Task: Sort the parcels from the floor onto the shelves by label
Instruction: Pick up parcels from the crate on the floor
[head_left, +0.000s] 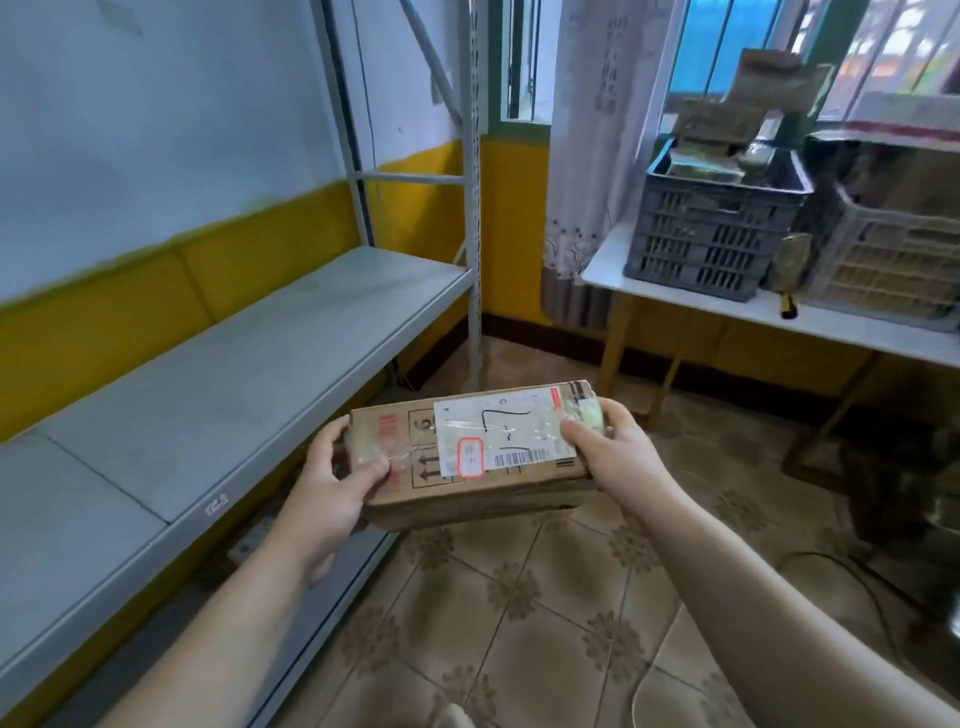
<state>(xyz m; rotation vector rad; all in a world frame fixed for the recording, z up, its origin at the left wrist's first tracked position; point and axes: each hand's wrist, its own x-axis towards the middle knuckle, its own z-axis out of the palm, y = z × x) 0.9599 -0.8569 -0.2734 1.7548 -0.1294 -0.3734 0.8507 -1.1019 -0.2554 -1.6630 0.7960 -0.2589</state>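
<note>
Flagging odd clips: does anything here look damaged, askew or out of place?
Nothing serious. The parcel, gripped at its ends by the left hand and right hand, looks intact, though the tape over its label is wrinkled. On the table, the dark crate is heaped above its rim with leaning packets.

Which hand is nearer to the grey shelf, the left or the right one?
Left. The left hand grips the parcel at the end beside the shelf; the right hand grips its other end, farther away.

Parcel storeroom: bare metal shelving (249, 358), crates (717, 228) on a table (675, 306)
</note>
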